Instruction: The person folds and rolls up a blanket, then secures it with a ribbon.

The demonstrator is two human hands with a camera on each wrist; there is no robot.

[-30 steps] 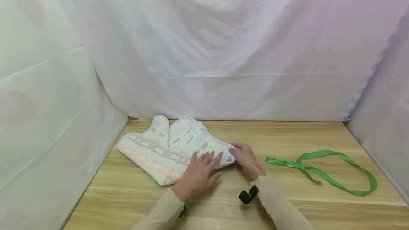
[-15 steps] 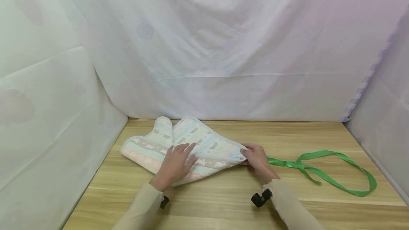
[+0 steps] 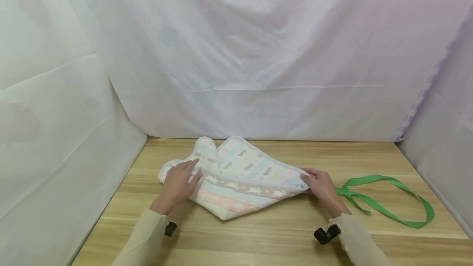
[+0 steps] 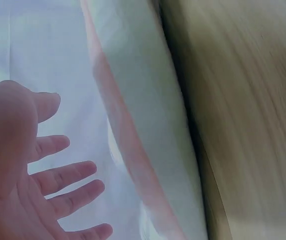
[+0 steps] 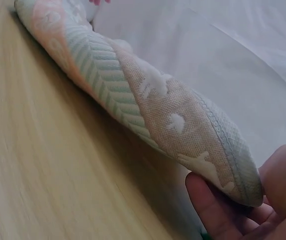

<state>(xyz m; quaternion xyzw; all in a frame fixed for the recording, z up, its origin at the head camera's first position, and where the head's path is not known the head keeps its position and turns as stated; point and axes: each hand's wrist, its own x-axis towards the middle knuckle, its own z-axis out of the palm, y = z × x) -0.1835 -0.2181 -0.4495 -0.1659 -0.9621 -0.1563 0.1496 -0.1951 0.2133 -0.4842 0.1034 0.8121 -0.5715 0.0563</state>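
Note:
A quilted cloth (image 3: 255, 171) with pastel stripes and small animal figures lies folded on the table, its back edge scalloped into rounded lobes. At its right corner my right hand (image 3: 321, 186) pinches the rounded tip, thumb on top and fingers underneath; the right wrist view shows that corner of the cloth (image 5: 182, 130) raised. Over the left part of the cloth is my left hand (image 3: 178, 184), fingers spread and fairly straight. In the left wrist view this hand (image 4: 13, 160) grips nothing; whether it touches the cloth I cannot tell.
To the right, a green ribbon (image 3: 425, 210) lies in a loose loop with a knot, its left end hidden behind my right hand. White fabric (image 3: 258, 73) hangs along the back and sides of the wooden table (image 3: 266, 241).
The cloth has slid right and spread out, its right corner moving with my right hand. My left hand has moved left across it. The ribbon has stayed in place, now partly covered.

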